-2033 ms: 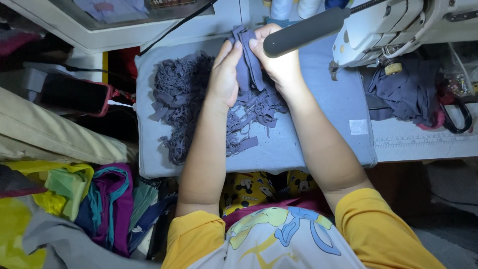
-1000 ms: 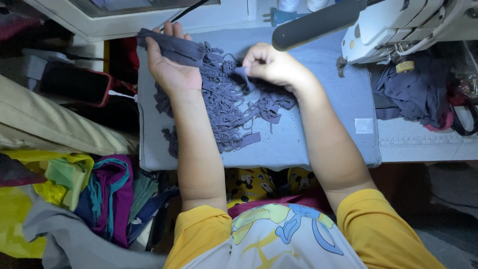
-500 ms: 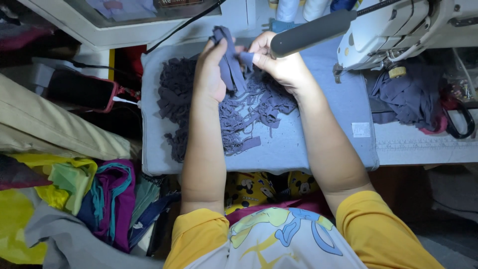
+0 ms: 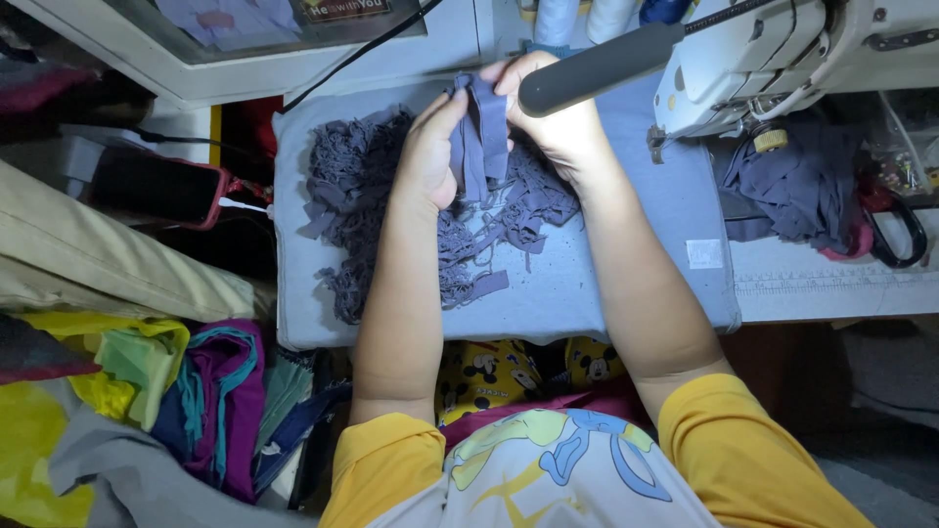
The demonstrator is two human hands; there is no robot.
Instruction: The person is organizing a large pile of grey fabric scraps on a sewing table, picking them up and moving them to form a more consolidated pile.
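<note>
A: Clutter first, at the far left: a heap of bright garments point(image 4: 147, 391) in yellow, green and purple, and above it a dark phone in a red case point(image 4: 161, 191) with a white cable plugged in.

B: And on the pad?

A: A grey padded work surface point(image 4: 587, 293) carries a pile of grey-blue fabric strips point(image 4: 362, 196), tangled, spreading from its left part toward the middle.

B: Hands?

A: The left forearm runs straight up from the yellow sleeve. The left hand point(image 4: 428, 156) is raised at the pile's upper edge, palm turned inward, fingers curled, thumb pressed against a small bundle of strips point(image 4: 479, 137) that stands upright between both hands.

B: So it pinches them?

A: Yes, closed on the bundle from the left. The right forearm slants up and inward; the right hand point(image 4: 558, 122) closes on the same bundle from the right, fingertips at its top. A black cylindrical lamp arm point(image 4: 602, 66) crosses over that hand's knuckles.

B: Farther right?

A: A white sewing machine point(image 4: 782, 49), then dark grey cloth point(image 4: 792, 191) bunched under it, and black-handled scissors point(image 4: 895, 230) at the edge.
</note>
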